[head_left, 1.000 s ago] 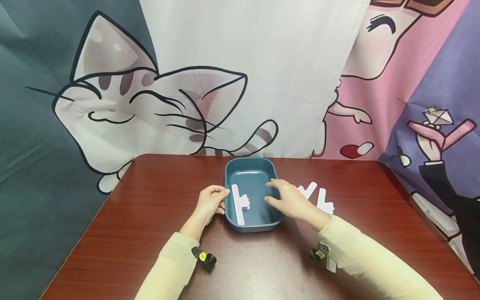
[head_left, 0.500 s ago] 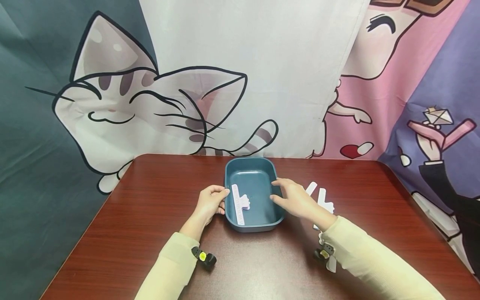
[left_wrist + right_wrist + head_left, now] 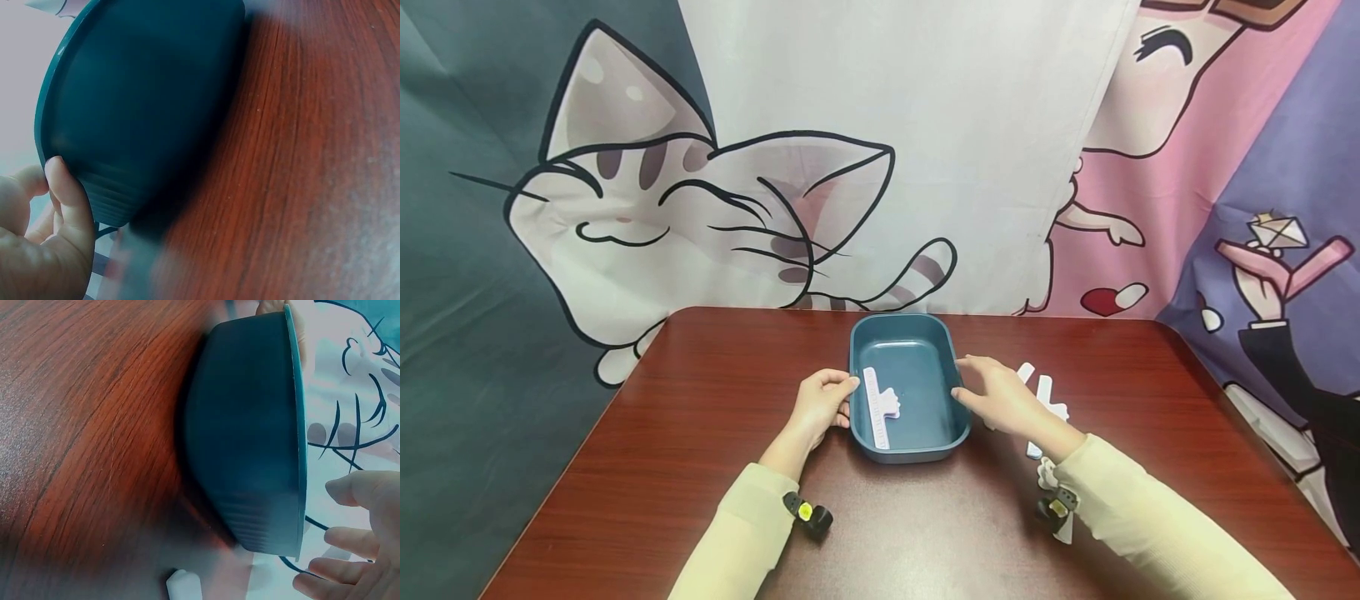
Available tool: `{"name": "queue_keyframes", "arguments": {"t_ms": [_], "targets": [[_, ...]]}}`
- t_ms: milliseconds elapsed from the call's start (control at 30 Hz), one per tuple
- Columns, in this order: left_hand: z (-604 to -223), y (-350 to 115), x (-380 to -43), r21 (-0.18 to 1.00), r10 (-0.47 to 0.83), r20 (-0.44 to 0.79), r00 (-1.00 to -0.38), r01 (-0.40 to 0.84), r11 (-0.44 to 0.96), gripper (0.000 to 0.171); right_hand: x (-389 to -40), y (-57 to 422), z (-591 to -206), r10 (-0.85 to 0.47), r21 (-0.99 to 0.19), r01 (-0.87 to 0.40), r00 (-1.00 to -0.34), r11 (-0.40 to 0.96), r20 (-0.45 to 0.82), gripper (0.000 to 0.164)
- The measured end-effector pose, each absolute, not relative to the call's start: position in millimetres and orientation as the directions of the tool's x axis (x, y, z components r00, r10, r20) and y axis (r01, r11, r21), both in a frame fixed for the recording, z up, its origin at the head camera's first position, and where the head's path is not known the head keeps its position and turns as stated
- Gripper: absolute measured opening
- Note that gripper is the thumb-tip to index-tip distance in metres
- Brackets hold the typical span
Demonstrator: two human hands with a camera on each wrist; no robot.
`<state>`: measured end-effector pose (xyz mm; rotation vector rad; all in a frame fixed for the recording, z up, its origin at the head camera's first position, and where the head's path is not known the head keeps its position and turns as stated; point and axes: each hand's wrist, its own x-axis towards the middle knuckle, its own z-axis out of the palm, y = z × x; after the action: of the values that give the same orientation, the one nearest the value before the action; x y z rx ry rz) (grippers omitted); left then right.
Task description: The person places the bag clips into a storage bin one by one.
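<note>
A blue-green rectangular tray (image 3: pixel 917 429) stands upright on the table. Inside it, along the left side, lies a pale ruler-shaped clip (image 3: pixel 876 412) with a scalloped side tab. My left hand (image 3: pixel 820 404) pinches the tray's left rim; in the left wrist view, thumb and fingers of that hand (image 3: pixel 65 225) meet at the edge of the tray (image 3: pixel 144 94). Just at the tray's right rim, my right hand (image 3: pixel 1003 400) has its fingers spread and holds nothing. From the right wrist, a gap shows between this hand (image 3: pixel 365 531) and the tray wall (image 3: pixel 244 425).
Several more white clips lie right of the tray, partly behind my right hand and forearm, among them one clip (image 3: pixel 1044 389) and another lower down (image 3: pixel 1047 473). A white end of something (image 3: pixel 185 586) shows low in the right wrist view. A printed cloth (image 3: pixel 925 167) hangs behind the table.
My right hand has drawn back to the right, from over the tray to beyond its right rim. The left hand, the tray and the clip in it stay where they were.
</note>
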<state>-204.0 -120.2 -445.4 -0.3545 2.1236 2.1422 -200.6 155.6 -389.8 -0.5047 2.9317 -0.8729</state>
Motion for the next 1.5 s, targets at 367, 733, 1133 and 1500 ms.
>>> {"name": "queue_keyframes", "arguments": {"t_ms": [367, 733, 1133, 1500], "targets": [[-445.9, -120.5, -204.2, 0.971, -0.085, -0.239, -0.967, -0.237, -0.035, 0.022, -203.6, 161.1, -394.8, -0.304, -0.511, -0.316, -0.946, 0.800, 0.108, 0.047], [-446.9, -120.7, -204.6, 0.971, -0.087, -0.240, -0.967, -0.237, -0.043, 0.021, -205.7, 166.1, -400.6, -0.272, -0.515, -0.287, -0.956, 0.808, 0.106, 0.041], [-447.1, -120.7, -205.1, 0.970, -0.086, -0.241, -0.967, -0.238, -0.042, 0.021, -206.6, 176.6, -409.4, -0.258, -0.514, -0.271, -0.961, 0.814, 0.098, 0.043], [-446.0, -121.7, -205.0, 0.968, -0.079, -0.252, -0.964, -0.251, -0.029, 0.025, -203.8, 187.1, -414.8, -0.217, -0.508, -0.239, -0.971, 0.827, 0.103, 0.046]]}}
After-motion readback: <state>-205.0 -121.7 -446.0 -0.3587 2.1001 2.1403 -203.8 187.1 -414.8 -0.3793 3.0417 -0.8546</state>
